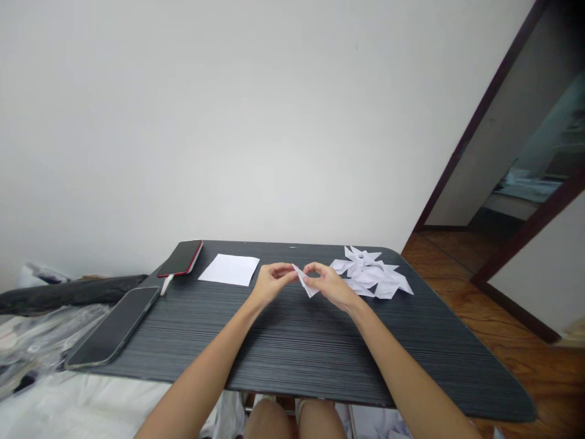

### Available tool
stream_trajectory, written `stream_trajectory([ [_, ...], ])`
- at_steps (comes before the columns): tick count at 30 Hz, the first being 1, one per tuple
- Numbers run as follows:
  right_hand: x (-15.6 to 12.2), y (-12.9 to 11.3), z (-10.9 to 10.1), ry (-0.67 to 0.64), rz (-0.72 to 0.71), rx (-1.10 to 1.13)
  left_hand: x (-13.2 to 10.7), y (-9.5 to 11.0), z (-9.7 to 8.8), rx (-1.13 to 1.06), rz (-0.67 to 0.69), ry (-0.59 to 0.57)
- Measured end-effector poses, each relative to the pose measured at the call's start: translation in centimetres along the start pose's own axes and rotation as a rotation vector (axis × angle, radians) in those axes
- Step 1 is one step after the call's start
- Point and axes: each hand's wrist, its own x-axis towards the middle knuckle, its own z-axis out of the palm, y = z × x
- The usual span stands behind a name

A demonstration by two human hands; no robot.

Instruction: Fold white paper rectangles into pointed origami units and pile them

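Folded paper piece (pixel 309 289): white, pointed, held between both hands over the tabletop (pixel 301 350), closer to far edge than near edge. Left hand (pixel 273 281): thumb and fingers pinching its upper left tip. Right hand (pixel 332 285): thumb and index curled into a ring, pinching its right side. White paper (pixel 229 270) lies flat left of the left hand, near far edge; can't tell if one sheet or a stack. Pile of folded pieces (pixel 381 279) just beyond the right hand, toward far right corner, overlapping. Dark notebook (pixel 180 258), red-edged, at far left corner; small white strip (pixel 166 285) at its near side. Phone (pixel 114 327) lies along left edge, screen dark.
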Motion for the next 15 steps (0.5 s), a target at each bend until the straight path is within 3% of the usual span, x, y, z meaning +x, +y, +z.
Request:
stream_trajectory([
  [5, -0.1, 0.0, -0.1, -0.038, 0.053, -0.062, 0.5, -0.6, -0.2, 0.121, -0.011, -0.064],
  [9, 0.2, 0.7, -0.3, 0.022, 0.014, -0.251, 0.5, -1.6, -0.4, 0.363, 0.015, -0.122],
  [12, 0.5, 1.9, -0.4, 0.063, -0.089, -0.540, 0.0, -2.2, -0.3, 0.652, 0.166, -0.190],
  [15, 0.8, 2.9, -0.4, 0.091, -0.190, -0.786, -0.5, -2.1, -0.3, 0.840, 0.334, -0.347],
])
